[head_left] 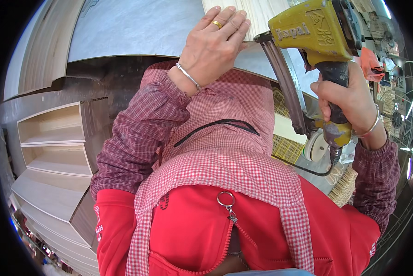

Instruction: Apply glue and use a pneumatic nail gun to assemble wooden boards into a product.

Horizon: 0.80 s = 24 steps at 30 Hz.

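Observation:
A yellow and black air nail gun [307, 32] is upright at the upper right, its dark magazine slanting down toward me. My right hand [353, 99] wraps round its black handle, and a black hose runs from the handle's lower end. The gun's nose meets or hovers just over a pale wooden board [264, 14] at the top; I cannot tell which. My left hand [215, 48] lies flat on the left part of that board, fingers stretched out and close together, a short way left of the nose.
The board rests on a grey-blue worktop [128, 27]. Stacked wooden panels [50, 41] stand at the far left, with open wooden boxes [52, 126] below them. At the right are a yellow basket [287, 149], a white round reel [316, 147] and an orange-red cloth or bag [371, 64].

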Tool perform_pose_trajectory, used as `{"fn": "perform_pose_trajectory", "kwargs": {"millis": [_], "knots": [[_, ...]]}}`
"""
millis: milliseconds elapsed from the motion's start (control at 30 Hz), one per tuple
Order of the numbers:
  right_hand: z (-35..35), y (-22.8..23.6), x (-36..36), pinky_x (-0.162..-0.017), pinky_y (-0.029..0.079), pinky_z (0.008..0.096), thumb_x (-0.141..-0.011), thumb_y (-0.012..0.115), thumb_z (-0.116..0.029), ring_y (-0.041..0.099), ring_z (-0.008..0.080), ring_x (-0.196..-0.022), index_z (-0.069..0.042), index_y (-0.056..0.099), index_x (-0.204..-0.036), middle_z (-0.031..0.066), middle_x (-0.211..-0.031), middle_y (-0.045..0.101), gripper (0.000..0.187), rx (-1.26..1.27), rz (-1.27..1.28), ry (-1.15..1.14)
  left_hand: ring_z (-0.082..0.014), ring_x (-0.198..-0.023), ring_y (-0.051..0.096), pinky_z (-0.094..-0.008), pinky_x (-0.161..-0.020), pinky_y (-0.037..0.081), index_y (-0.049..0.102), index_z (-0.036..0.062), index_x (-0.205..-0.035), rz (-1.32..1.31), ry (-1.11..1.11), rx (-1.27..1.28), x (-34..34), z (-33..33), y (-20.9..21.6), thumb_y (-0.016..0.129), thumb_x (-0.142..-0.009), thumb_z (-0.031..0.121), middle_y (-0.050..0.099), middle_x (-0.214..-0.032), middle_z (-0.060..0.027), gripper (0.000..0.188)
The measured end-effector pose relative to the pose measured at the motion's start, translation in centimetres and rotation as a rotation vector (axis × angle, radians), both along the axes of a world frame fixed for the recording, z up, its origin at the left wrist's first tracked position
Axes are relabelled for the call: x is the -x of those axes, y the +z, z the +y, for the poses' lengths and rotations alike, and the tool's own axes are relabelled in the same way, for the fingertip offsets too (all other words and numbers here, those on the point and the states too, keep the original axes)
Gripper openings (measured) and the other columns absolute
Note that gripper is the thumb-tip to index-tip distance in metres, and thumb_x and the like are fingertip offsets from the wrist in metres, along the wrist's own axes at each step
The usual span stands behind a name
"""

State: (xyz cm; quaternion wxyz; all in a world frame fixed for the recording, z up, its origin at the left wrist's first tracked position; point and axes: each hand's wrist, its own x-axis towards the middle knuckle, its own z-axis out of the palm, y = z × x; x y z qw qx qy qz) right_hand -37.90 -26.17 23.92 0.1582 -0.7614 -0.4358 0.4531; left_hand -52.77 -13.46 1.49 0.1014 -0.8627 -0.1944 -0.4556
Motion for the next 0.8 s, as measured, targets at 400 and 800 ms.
{"fn": "perform_pose_trajectory", "kwargs": {"millis": [400, 800], "knots": [[-1.0, 0.6, -1.0, -0.040, 0.037, 0.0199, -0.075, 0.059, -0.009, 0.043, 0.0105, -0.037, -0.001, 0.054, -0.072, 0.0039, -0.049, 0.051, 0.010, -0.036, 0.028, -0.076, -0.0148, -0.080, 0.059, -0.0238, -0.070, 0.050, 0.065, 0.0060, -0.096, -0.414, 0.052, 0.503, 3.7, -3.3, 1.2, 0.073, -0.074, 0.017, 0.064, -0.092, -0.0047, 0.026], [-1.0, 0.1, -1.3, -0.040, 0.037, 0.0211, -0.075, 0.058, -0.007, 0.043, 0.0106, -0.038, -0.001, 0.052, -0.073, 0.0040, -0.050, 0.050, 0.009, -0.041, 0.025, -0.106, -0.0130, -0.058, 0.051, -0.0223, -0.051, 0.043, 0.063, 0.0062, -0.077, -0.636, -0.100, 0.531, 1.3, -3.2, -0.7, 0.071, -0.073, 0.013, 0.062, -0.073, -0.0027, 0.011]]}}
